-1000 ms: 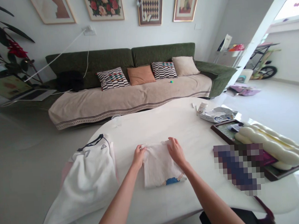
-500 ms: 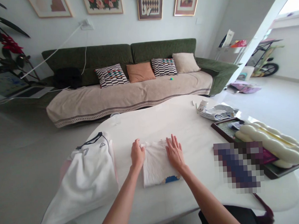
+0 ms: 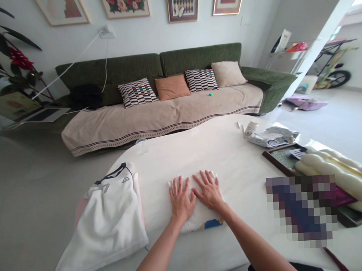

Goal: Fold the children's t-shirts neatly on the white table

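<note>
A white T-shirt [image 3: 199,219] lies folded into a small bundle on the white table [image 3: 239,160], with a patch of blue print at its near right corner. My left hand [image 3: 182,200] rests flat on its left half, fingers spread. On the right half my right hand [image 3: 208,190] is also laid flat with fingers apart. The two thumbs almost meet over the cloth. Left of my hands, a white garment with a dark collar [image 3: 112,216] is draped over the table edge, on top of something pink [image 3: 81,209].
A clear cup [image 3: 142,146] stands near the far left edge. To the right are a silver packet [image 3: 272,136], a dark-rimmed tray [image 3: 276,161] under a cream puffy object [image 3: 337,171], and a blurred-out item [image 3: 300,210]. Beyond the table is a green sofa [image 3: 111,72].
My left hand has moved right, from the T-shirt's left edge onto its top, and its fingers have spread flat. My right hand has shifted slightly inward. The view has tilted a little.
</note>
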Available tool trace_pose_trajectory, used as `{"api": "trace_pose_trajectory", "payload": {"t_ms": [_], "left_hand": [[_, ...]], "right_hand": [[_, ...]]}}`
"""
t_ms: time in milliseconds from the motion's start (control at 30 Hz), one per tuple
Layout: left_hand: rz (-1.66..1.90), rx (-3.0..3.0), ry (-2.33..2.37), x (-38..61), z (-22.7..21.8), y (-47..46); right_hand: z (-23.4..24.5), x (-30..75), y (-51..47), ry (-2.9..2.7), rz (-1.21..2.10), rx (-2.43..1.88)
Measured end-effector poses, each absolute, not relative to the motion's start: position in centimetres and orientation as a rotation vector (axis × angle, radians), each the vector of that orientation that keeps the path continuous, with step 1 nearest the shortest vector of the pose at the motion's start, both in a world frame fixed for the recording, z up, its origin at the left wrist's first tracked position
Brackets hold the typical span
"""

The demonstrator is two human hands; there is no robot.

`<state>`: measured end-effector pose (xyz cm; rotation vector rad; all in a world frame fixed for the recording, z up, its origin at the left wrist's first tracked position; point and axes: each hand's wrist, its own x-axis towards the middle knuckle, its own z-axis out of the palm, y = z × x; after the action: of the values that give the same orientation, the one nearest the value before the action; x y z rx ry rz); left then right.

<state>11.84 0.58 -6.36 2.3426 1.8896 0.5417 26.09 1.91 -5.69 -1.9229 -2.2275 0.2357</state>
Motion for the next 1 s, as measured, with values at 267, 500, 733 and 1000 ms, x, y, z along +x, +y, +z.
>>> {"api": "trace_pose_trajectory", "payload": {"t_ms": [267,500,733,1000], "left_hand": [[0.575,2.279,1.949,12.0,-6.4,0.3],[0.521,2.284,1.905,11.6,-6.2,0.7],[0.469,2.347,1.800,10.7,-4.8,-1.9],[0.403,2.424,1.699,9.5,-6.8,-5.8]], "right_hand": [[-6.4,25.9,1.9,-2.158,0.203,-1.974],[-6.4,26.1,2.0,-2.014,0.252,-2.200],[-5.2,27.6,-1.2,-2.168,0.147,-2.042],[-7.3,26.8,-5.6,-2.206,0.184,-1.939]]}}
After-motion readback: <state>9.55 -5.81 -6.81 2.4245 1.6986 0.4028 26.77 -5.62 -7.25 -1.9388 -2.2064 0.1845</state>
